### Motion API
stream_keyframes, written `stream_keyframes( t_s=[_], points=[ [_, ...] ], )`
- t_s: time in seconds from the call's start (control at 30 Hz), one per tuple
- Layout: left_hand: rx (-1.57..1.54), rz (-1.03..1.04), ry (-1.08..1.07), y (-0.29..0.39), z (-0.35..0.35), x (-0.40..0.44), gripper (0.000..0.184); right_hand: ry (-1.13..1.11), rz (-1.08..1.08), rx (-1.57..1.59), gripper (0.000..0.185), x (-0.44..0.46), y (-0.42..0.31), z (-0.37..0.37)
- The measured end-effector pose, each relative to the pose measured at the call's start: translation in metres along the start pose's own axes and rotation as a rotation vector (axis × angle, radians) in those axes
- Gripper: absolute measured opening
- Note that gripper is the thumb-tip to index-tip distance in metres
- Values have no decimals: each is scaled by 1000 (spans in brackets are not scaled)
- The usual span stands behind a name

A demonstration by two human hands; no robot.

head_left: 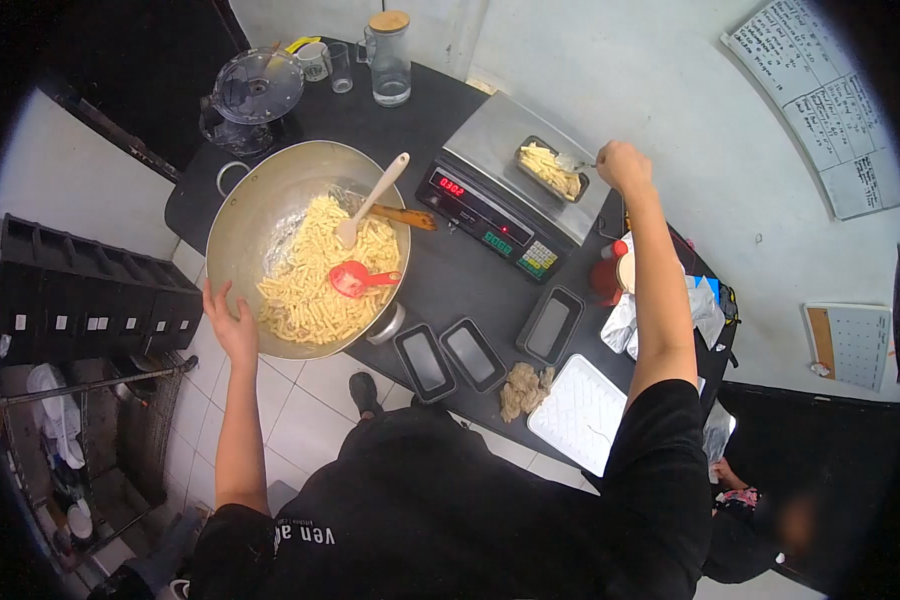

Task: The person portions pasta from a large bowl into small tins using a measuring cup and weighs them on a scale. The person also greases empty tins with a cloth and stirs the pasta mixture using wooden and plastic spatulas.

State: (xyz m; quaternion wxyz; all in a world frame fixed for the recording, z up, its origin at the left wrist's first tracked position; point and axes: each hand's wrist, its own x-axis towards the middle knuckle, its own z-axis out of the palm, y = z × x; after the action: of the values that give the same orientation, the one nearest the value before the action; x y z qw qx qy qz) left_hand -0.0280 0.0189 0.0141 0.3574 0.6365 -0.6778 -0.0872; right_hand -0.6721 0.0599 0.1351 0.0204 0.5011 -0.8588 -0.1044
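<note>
Left hand (232, 322) loosely open, fingers spread, beside the rim of a wide silver metal bowl (245, 215) of pale short pasta (320, 275), while the right hand (625, 168) closes around a slim metal utensil (584, 165) at a black rectangular plastic container (552, 170) holding pasta on a silver digital scale (500, 130).

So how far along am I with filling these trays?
Early on, it seems. Done: the pasta looks cooked and loose in the bowl. In hand: one tray sits on the scale, partly filled, your right hand working a utensil there. Left: probably three empty trays, with plenty in the bowl.
</note>
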Motion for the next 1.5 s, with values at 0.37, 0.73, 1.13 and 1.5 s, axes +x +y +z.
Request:
stream_keyframes(
  t_s=[0.37,0.73,1.13,1.5],
  points=[
    [-30,-17,8,-6,3,0,32,-123,121,135,20,-6,12,16],
    [17,4,4,-4,1,1,32,-51,129,250,23,10,-2,54],
    [30,11,9,-2,-1,1,30,42,184,606,26,-39,-4,75],
    [-5,-53,-6,0,-3,1,31,70,243,464,24,-54,-2,49]
  ],
)
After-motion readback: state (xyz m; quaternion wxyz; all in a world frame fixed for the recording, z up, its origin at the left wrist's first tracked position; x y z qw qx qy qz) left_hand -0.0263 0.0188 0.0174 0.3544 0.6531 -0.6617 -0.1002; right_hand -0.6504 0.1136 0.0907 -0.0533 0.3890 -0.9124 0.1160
